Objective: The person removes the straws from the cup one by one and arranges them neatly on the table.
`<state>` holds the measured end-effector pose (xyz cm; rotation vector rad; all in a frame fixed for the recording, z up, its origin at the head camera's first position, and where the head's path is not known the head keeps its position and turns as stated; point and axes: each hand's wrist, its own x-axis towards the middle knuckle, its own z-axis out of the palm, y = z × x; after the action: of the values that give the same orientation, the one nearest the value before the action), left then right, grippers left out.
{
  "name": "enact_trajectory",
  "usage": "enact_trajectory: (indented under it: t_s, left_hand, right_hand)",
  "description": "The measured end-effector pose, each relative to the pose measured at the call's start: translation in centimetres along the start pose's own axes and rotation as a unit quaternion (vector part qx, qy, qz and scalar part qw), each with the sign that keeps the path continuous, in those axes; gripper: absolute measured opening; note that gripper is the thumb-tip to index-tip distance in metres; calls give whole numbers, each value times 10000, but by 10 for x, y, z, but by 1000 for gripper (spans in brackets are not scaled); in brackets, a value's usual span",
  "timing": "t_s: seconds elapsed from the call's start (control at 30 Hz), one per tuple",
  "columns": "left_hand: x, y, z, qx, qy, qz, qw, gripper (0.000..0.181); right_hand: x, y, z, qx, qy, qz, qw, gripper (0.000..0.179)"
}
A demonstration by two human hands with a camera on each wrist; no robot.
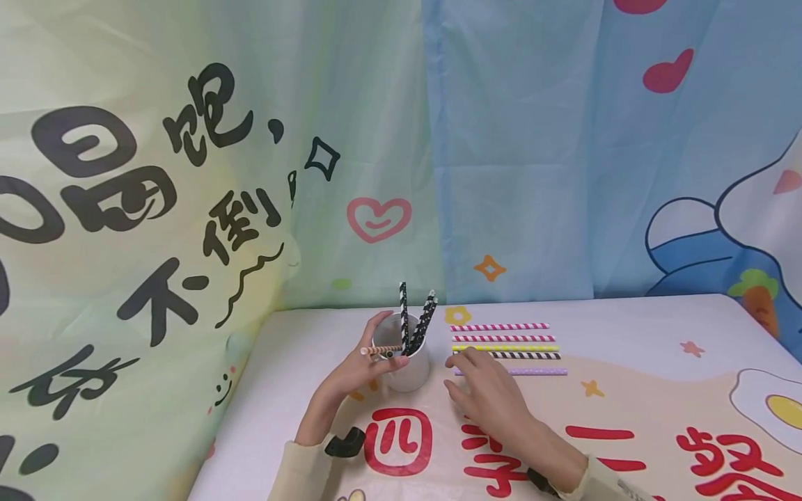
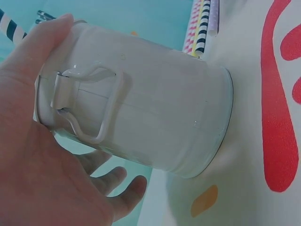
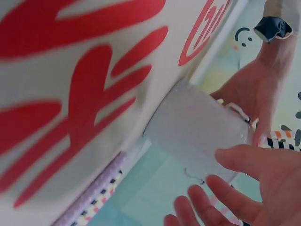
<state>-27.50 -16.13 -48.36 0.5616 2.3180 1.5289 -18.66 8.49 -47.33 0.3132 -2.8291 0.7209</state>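
My left hand (image 1: 352,374) grips a white metal pail (image 1: 410,376) round its top, the thumb over the near rim. In the left wrist view a hinged side handle (image 2: 110,110) shows on the pail. Black patterned paper straws (image 1: 421,323) stand in it, and an orange-striped straw (image 1: 376,351) leans out to the left. To the right of the pail, my right hand (image 1: 491,390) is held with relaxed fingers, nothing in its grasp. Under and beyond it lies a row of straws: pink-striped (image 1: 501,339), yellow (image 1: 520,348), black-striped (image 1: 532,355) and lilac (image 1: 539,372).
A printed cloth with red characters (image 1: 398,442) covers the table. Behind the table's far edge hangs a printed curtain (image 1: 514,174), with another curtain (image 1: 156,209) along the left side.
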Motion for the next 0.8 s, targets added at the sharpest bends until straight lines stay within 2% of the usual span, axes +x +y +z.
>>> enact_trajectory:
  t_s: [0.17,0.37,0.63,0.8]
  left_hand:
    - [1,0,0,21,-11,10,10000,96]
    - [1,0,1,85,-4,59,9999,95]
    - [1,1,0,57,21,226,9997,92]
    - [3,0,0,66,-56,325,9994,91]
  right_hand:
    - [-3,-5,7,507,299,-120,9982,35]
    - [-2,-14,12,1002,884,-713,9885,34]
    - [13,-32,15,1308,1148,-1295,9762,33]
    - [20,-37,22,1206,1365,-1529,9713,33]
